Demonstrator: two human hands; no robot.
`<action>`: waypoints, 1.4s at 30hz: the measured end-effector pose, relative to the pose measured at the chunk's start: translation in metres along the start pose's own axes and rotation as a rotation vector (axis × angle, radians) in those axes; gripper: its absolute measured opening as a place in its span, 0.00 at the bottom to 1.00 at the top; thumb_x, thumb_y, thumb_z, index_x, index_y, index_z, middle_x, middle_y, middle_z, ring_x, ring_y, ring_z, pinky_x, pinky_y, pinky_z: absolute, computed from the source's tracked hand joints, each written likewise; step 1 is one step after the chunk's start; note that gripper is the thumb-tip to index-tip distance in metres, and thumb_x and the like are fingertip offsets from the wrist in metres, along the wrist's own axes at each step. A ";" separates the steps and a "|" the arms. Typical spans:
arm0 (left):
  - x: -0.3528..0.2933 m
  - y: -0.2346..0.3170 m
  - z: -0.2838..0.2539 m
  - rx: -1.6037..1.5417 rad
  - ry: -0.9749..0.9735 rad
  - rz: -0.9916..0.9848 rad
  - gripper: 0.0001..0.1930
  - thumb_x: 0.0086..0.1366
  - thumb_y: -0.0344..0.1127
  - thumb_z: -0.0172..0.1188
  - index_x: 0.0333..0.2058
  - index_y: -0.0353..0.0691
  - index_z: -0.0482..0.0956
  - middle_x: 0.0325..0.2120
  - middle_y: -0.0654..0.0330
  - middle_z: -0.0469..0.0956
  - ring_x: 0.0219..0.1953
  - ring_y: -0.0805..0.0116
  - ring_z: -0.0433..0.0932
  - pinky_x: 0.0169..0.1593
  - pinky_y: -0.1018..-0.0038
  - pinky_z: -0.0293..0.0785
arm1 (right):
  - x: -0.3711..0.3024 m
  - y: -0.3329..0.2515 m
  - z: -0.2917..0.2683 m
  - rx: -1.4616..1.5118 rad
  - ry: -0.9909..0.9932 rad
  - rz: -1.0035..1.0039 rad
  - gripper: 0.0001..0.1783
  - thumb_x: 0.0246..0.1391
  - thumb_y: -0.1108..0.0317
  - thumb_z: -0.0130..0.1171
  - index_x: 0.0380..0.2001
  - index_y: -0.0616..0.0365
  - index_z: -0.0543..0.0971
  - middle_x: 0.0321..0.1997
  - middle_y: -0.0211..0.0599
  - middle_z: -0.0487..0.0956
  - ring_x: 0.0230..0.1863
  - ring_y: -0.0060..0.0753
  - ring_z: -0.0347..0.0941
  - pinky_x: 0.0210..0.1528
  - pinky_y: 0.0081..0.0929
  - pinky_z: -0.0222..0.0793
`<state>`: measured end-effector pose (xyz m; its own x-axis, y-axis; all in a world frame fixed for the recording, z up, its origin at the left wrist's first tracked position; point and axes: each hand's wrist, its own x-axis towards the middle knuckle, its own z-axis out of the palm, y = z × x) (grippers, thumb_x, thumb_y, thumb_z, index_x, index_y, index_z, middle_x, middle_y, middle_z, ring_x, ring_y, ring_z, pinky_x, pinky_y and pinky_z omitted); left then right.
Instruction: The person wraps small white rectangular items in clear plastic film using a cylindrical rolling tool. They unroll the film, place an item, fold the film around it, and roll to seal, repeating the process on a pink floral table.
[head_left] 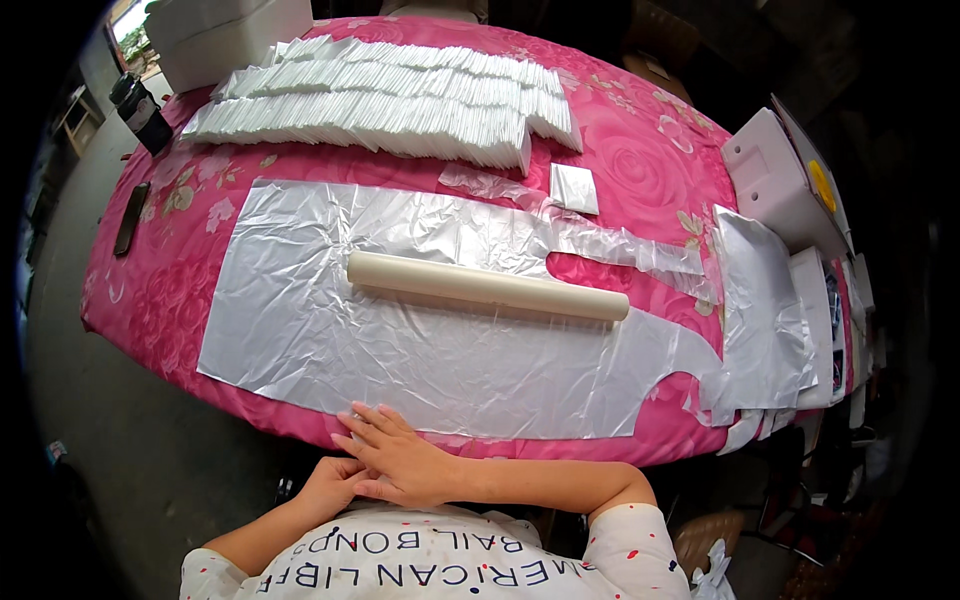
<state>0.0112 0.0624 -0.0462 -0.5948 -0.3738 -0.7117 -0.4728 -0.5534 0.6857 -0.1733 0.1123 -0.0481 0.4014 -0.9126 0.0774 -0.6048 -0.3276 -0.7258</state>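
Observation:
A white translucent plastic sheet [290, 300], with curved cut-outs and strap-like strips at its right end, lies wrinkled across the near part of the table. A cream-coloured tube [490, 287] rests slantwise on top of it. At the sheet's near edge is my right hand [405, 463], its fingers stretched out and apart with nothing held; the fingertips reach the edge. My left hand [331, 487] sits just below, against the right one. Its fingers are mostly hidden under the right hand.
Long rows of folded white packets [370, 110] stand at the back, with a single packet [573, 188] nearer. At left are a black bottle [142, 112], a phone-like dark object [131, 219] and a white foam box [230, 40]. Stacked plastic sheets [762, 310] and another white box [770, 165] are right.

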 end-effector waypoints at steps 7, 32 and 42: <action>-0.012 0.069 0.010 0.720 0.099 0.492 0.09 0.52 0.27 0.61 0.34 0.34 0.81 0.23 0.54 0.79 0.23 0.72 0.78 0.30 0.77 0.74 | -0.012 0.019 -0.068 -0.005 0.008 -0.057 0.06 0.45 0.70 0.61 0.29 0.57 0.76 0.50 0.37 0.71 0.62 0.46 0.56 0.63 0.45 0.50; 0.011 0.075 0.022 0.757 0.044 0.765 0.15 0.52 0.29 0.62 0.41 0.39 0.77 0.35 0.54 0.79 0.35 0.58 0.78 0.38 0.71 0.75 | -0.019 0.189 -0.227 -0.526 0.636 0.680 0.13 0.46 0.59 0.61 0.31 0.57 0.80 0.31 0.42 0.78 0.37 0.42 0.74 0.40 0.37 0.69; 0.005 0.065 0.020 0.794 0.066 0.760 0.16 0.52 0.31 0.62 0.42 0.40 0.77 0.36 0.53 0.78 0.37 0.56 0.77 0.40 0.69 0.74 | -0.159 0.232 -0.302 -0.424 1.199 0.905 0.14 0.47 0.62 0.60 0.31 0.63 0.80 0.27 0.40 0.81 0.30 0.31 0.77 0.36 0.26 0.69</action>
<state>-0.0351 0.0395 -0.0019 -0.8832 -0.4660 -0.0531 -0.2956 0.4652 0.8344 -0.5851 0.1076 -0.0225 -0.8278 -0.4239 0.3674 -0.5587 0.5644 -0.6077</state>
